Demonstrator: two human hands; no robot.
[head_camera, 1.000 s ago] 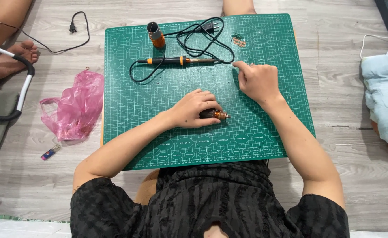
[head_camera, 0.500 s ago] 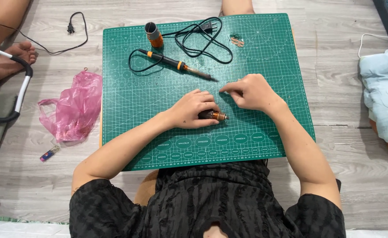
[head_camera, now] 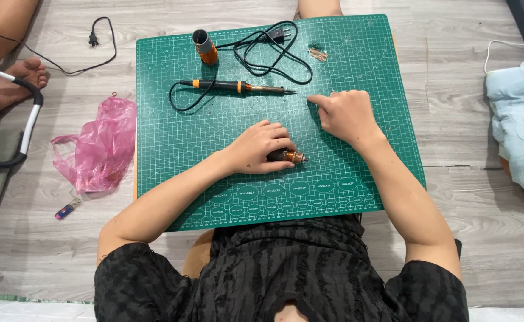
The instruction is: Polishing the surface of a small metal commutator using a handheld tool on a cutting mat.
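Observation:
My left hand (head_camera: 262,146) rests on the green cutting mat (head_camera: 214,191) and grips a small dark cylindrical part with a copper-coloured tip (head_camera: 293,157). My right hand (head_camera: 346,113) lies on the mat to the right, fingers curled, forefinger pointing left; nothing shows in it. Just beyond it lies a soldering iron (head_camera: 238,87) with a black and orange handle, tip pointing right. Its black cord (head_camera: 274,53) loops at the mat's far side. A small orange and grey cylinder (head_camera: 204,46) stands near the far left corner.
Small metal bits (head_camera: 318,53) lie on the mat's far right. A pink plastic bag (head_camera: 100,149) and a small blue object (head_camera: 67,209) lie on the wooden floor at left. Another person's foot (head_camera: 17,83) is at far left. Light blue cloth (head_camera: 518,119) lies at right.
My right hand moved down toward my left hand, then back up and right. The soldering iron swung at an angle and now lies level again. My left hand stayed on the small part.

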